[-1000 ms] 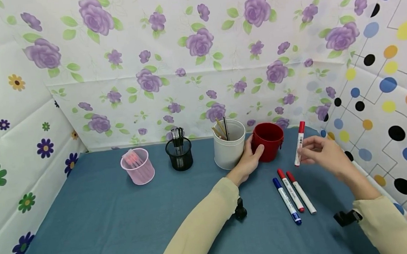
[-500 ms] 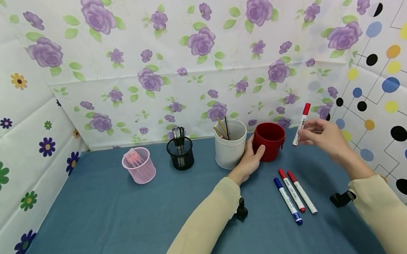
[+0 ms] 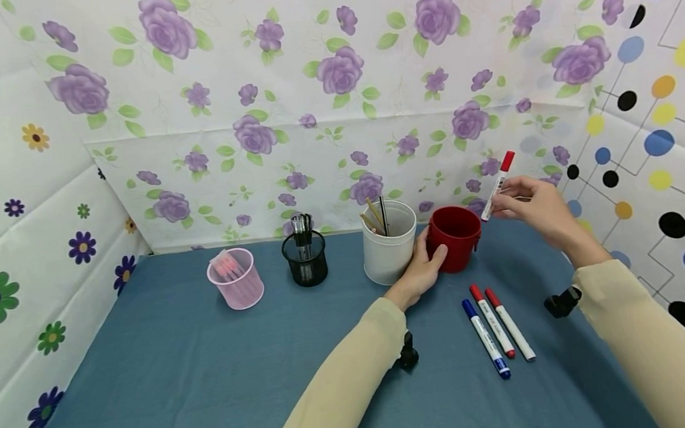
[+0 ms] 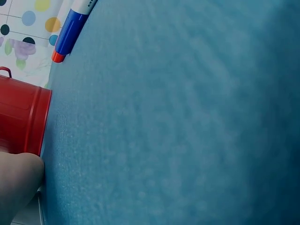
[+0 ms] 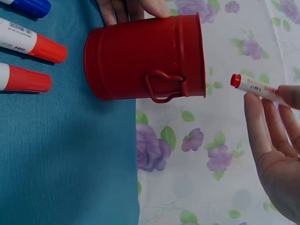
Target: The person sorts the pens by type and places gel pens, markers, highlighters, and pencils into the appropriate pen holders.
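My left hand [image 3: 420,269] grips the near-left side of a small red metal pail [image 3: 456,242], thumb at its front and fingers partly hidden between it and a white canister [image 3: 383,256]. The pail stands upright on the table. My right hand [image 3: 529,207] pinches a red-capped whiteboard marker [image 3: 498,186] in the air, just right of the pail's mouth, cap tilted up. In the right wrist view the marker's red lower end [image 5: 236,80] points toward the pail's opening. A blue marker [image 3: 486,339] and two red markers [image 3: 492,321] lie on the table before the pail.
Pencils [image 3: 373,212] stand in the white canister. Left of it are a black mesh holder [image 3: 308,269] with black pens and a pink holder [image 3: 242,292] with pink-tipped pens. A flowered sheet [image 3: 316,176] hangs behind the blue table [image 3: 211,382].
My right hand has risen with the red-capped marker, then moved left toward the pail, bringing the marker's lower end above rim height. My left hand stays on the pail.
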The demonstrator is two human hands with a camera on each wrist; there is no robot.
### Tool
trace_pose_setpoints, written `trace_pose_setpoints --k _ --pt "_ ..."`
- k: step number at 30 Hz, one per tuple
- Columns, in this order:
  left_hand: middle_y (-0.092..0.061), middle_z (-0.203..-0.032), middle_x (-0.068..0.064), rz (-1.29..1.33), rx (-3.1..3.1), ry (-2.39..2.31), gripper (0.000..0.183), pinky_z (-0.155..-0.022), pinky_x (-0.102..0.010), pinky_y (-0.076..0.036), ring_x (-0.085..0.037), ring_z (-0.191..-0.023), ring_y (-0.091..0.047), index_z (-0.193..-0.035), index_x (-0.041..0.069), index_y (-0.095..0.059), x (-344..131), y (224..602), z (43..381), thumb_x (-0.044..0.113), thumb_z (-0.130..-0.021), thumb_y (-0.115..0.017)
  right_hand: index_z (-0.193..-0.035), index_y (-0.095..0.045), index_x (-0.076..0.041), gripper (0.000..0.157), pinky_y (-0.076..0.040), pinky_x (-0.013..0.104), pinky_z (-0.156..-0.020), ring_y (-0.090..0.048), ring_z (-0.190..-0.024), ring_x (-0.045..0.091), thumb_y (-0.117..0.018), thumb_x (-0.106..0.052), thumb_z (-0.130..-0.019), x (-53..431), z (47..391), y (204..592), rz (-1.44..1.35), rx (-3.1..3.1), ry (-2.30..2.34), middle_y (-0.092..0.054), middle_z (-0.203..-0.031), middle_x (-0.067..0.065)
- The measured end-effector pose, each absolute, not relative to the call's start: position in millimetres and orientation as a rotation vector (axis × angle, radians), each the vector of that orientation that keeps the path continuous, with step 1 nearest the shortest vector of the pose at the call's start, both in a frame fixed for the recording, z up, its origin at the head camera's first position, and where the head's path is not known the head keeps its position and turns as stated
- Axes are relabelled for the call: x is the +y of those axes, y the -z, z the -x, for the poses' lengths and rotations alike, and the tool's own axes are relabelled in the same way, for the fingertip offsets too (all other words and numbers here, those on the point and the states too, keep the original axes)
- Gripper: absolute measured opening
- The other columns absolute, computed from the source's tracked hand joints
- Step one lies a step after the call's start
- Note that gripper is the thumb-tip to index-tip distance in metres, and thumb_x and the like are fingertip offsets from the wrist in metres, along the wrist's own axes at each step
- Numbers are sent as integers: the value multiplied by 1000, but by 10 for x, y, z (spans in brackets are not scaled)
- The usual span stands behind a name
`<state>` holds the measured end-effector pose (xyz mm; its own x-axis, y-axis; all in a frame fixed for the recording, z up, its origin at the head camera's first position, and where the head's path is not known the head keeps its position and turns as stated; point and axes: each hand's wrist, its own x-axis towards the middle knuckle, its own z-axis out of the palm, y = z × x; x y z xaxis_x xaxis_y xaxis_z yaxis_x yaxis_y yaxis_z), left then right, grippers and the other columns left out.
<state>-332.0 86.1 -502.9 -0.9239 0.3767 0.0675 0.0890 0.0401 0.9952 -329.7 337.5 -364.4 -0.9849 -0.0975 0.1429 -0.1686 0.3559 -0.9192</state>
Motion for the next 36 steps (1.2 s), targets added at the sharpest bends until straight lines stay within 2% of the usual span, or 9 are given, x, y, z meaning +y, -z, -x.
trace_pose_setpoints --k 9,13,27,36 --pt "-17 -174 2 -451 2109 -1959 66 -130 -45 -22 -18 -159 -21 -171 28 -12 857 5021 3309 40 -115 -46 -141 -55 2 52 -63 27 -84 -77 -97 16 -73 -28 -103 3311 3425 3682 -290 -2546 -1789 -71 -111 -7" --pt "-16 -174 2 -440 2116 -1951 67 -130 -46 -22 -17 -159 -21 -171 29 -12 852 5026 3317 43 -115 -46 -138 -56 2 50 -63 28 -85 -77 -99 21 -75 -27 -102 3277 3472 3675 -305 -2540 -1835 -71 -112 -3" --pt "-14 -175 1 -457 2130 -1934 67 -130 -44 -22 -17 -159 -20 -171 28 -10 854 5000 3314 42 -115 -45 -132 -58 2 43 -64 30 -82 -78 -92 15 -77 -20 -101 3221 3567 3742 -350 -2607 -1765 -72 -109 1" --pt "-15 -175 -3 -468 2136 -1938 68 -130 -45 -23 -20 -160 -20 -172 25 -11 849 5009 3320 40 -115 -45 -137 -59 1 48 -63 28 -82 -75 -97 13 -77 -26 -101 3151 3609 3735 -365 -2709 -1630 -69 -121 13"
